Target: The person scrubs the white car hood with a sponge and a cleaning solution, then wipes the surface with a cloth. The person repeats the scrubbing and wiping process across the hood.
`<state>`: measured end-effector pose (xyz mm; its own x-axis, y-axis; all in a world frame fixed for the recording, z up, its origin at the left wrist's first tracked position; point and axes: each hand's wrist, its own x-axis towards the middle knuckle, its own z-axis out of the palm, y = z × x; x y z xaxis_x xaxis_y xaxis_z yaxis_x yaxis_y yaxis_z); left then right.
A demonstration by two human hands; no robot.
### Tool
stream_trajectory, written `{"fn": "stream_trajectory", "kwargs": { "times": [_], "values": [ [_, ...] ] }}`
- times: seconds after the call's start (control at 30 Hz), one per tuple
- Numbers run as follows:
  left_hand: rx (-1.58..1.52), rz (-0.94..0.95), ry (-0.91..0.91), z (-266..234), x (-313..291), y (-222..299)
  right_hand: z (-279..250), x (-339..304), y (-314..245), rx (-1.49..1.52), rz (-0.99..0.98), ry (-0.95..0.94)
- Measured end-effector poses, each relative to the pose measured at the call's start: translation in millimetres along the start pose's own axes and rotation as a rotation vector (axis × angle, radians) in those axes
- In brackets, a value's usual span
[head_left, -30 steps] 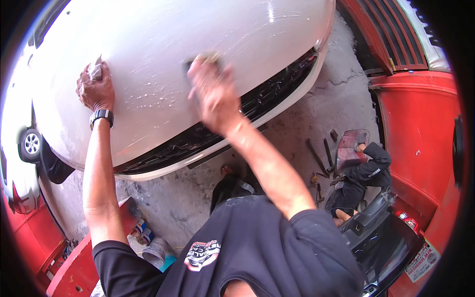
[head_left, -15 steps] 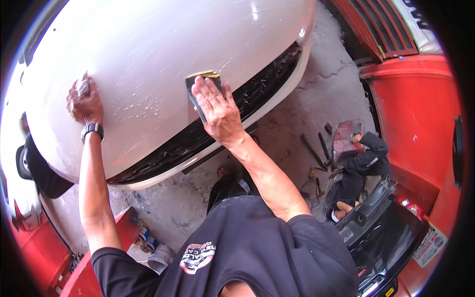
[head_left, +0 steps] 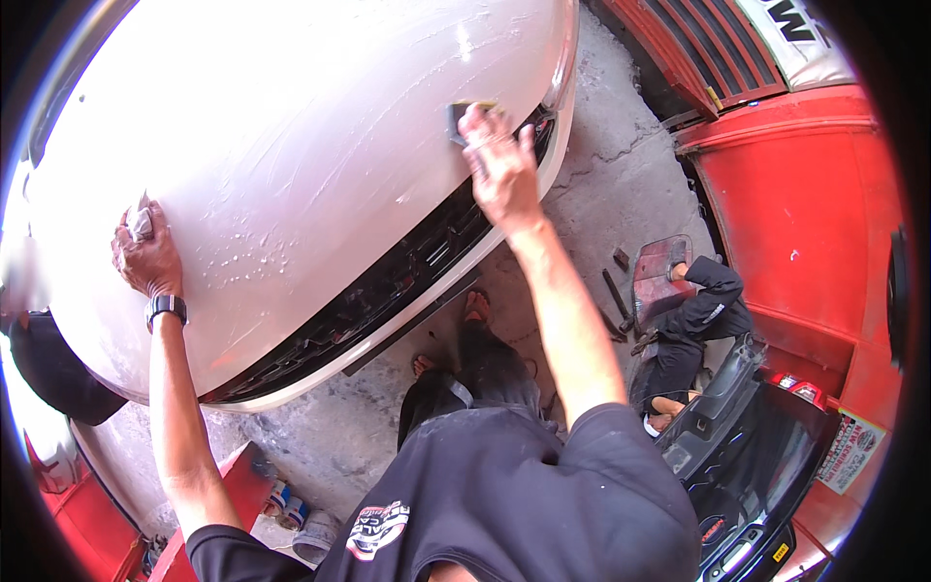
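Observation:
A white car hood point(head_left: 320, 107), wet with beads and streaks of water, fills the upper left. My right hand point(head_left: 506, 179) presses a dark sanding block point(head_left: 456, 123) with a yellowish edge onto the hood, close to its front edge above the black grille point(head_left: 427, 262). The fingers are slightly blurred and cover most of the block. Farther left, my left hand point(head_left: 147, 257), with a watch point(head_left: 166, 308) on the wrist, rests on the hood. It is closed around a crumpled pale wad, perhaps a cloth point(head_left: 141, 222).
At the right, another person in dark clothes point(head_left: 703, 320) holds a reddish lamp-like panel point(head_left: 659, 272) beside a black car part point(head_left: 747, 466). Dark bars point(head_left: 617, 299) lie on the concrete floor point(head_left: 592, 213). Cans point(head_left: 281, 502) and a bucket point(head_left: 315, 535) stand lower left, near a red panel point(head_left: 208, 504).
My right hand has slid the sanding block right and farther away along the hood's front edge. My left hand, still around the wad, sits slightly lower and more left in view.

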<state>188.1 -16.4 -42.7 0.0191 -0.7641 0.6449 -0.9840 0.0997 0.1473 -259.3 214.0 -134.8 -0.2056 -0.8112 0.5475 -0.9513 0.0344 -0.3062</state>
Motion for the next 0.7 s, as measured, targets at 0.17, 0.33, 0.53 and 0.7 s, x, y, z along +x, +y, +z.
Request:
{"fn": "stream_trajectory", "kwargs": {
  "times": [0.17, 0.33, 0.53, 0.7],
  "values": [
    [0.002, 0.003, 0.006, 12.4, 4.3, -1.4, -10.0, 118.6, 139.7, -0.069, 0.337, 0.041],
    [-0.028, 0.030, 0.002, 15.0, 1.7, 18.3, 29.7, 114.3, 97.1, 0.048, 0.158, 0.211],
    [0.008, 0.033, 0.016, -5.2, -1.0, -10.2, -0.9, 85.9, 5.8, 0.140, -0.138, -0.137],
    [-0.064, 0.067, 0.031, 11.6, -0.2, 13.1, 10.0, 193.4, 117.3, -0.077, 0.427, -0.011]
  ]
}}
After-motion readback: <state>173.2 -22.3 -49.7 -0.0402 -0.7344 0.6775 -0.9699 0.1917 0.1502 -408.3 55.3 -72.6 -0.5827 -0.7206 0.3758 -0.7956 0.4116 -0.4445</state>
